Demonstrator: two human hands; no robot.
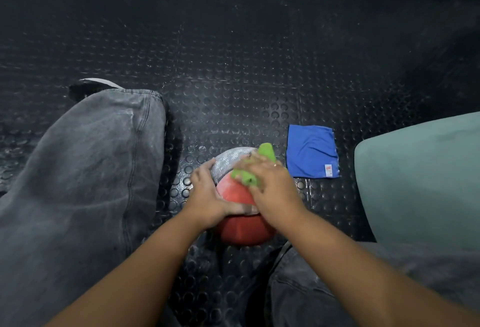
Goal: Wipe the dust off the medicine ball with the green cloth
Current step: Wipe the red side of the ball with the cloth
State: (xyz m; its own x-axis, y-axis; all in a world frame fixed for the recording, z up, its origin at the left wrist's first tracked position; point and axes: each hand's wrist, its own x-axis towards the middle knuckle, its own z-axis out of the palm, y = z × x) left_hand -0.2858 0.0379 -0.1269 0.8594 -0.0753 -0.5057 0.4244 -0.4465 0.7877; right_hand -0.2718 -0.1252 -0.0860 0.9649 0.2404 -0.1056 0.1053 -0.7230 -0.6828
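**Dark studded floor: roll risk**

The medicine ball sits on it beside a grey trouser leg. The left hand grips its side. The right hand grips the bunched green cloth on top. A hard stroke may roll the ball free.

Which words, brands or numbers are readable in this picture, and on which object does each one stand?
No text can be read.
blue cloth: a small red and white tag at one corner, its print too small to read.
medicine ball: no lettering on the part that shows; the left hand, right hand and green cloth cover part of it.
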